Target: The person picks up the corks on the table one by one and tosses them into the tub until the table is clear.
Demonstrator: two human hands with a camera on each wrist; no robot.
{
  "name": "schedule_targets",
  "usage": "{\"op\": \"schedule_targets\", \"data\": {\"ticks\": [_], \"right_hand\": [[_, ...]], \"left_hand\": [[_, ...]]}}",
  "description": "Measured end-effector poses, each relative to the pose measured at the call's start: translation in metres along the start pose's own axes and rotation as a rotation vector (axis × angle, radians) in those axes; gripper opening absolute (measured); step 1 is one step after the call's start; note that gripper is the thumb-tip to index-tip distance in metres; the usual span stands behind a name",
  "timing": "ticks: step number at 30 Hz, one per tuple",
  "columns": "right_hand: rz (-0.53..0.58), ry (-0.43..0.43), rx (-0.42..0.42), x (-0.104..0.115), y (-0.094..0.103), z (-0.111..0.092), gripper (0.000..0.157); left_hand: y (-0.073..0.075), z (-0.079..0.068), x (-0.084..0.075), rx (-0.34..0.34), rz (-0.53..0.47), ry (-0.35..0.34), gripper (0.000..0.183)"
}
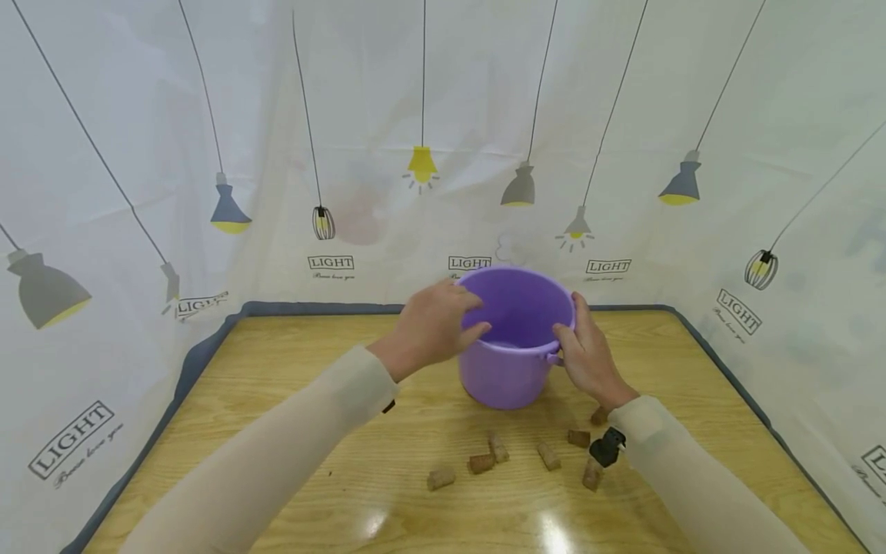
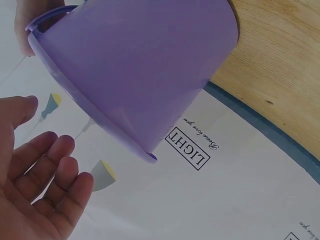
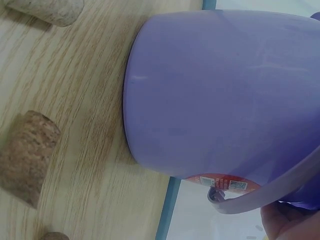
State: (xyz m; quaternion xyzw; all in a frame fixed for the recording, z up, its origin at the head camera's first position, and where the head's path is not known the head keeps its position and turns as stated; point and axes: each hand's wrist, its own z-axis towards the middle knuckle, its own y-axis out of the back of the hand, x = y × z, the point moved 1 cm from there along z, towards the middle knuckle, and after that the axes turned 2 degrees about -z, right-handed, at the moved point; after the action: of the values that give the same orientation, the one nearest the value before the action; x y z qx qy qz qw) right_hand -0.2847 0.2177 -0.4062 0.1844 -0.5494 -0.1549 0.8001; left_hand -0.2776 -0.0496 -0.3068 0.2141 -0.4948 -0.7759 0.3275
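A purple plastic bucket (image 1: 508, 377) stands toward the back of the table, its mouth facing me. At its right rim, near the handle joint, my right hand (image 1: 591, 354) grips the edge with the thumb over the inside. My left hand (image 1: 439, 323) is by the left rim; in the left wrist view its loosely bent fingers (image 2: 70, 200) are apart from the bucket. The bucket's handle (image 3: 270, 195) hangs along the side in the right wrist view, close to a red label (image 3: 225, 182). Only part of the bucket's inside shows.
Several corks lie on the wooden table (image 1: 311, 462) in front of the bucket, including a pale cork (image 1: 441, 478) and a darker cork (image 1: 481, 463). One cork (image 1: 591, 473) is beside my right wrist. A white printed curtain (image 1: 388, 100) surrounds the table.
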Motion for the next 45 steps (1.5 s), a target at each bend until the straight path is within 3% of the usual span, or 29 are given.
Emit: {"op": "schedule_targets", "data": {"ticks": [16, 31, 37, 45], "right_hand": [[0.012, -0.007, -0.006, -0.002, -0.001, 0.001, 0.068], [0.024, -0.010, -0.019, 0.001, -0.002, 0.000, 0.066], [0.020, 0.002, -0.018, 0.001, -0.002, 0.000, 0.066], [0.016, 0.001, -0.015, 0.000, -0.001, 0.000, 0.066]], "left_hand": [[0.006, -0.023, 0.002, -0.114, -0.069, -0.053, 0.028], [-0.001, -0.045, 0.011, -0.243, -0.092, -0.111, 0.022], [-0.004, -0.055, 0.012, -0.243, -0.102, -0.107, 0.029], [-0.007, -0.065, 0.014, -0.233, -0.078, -0.086, 0.023]]}}
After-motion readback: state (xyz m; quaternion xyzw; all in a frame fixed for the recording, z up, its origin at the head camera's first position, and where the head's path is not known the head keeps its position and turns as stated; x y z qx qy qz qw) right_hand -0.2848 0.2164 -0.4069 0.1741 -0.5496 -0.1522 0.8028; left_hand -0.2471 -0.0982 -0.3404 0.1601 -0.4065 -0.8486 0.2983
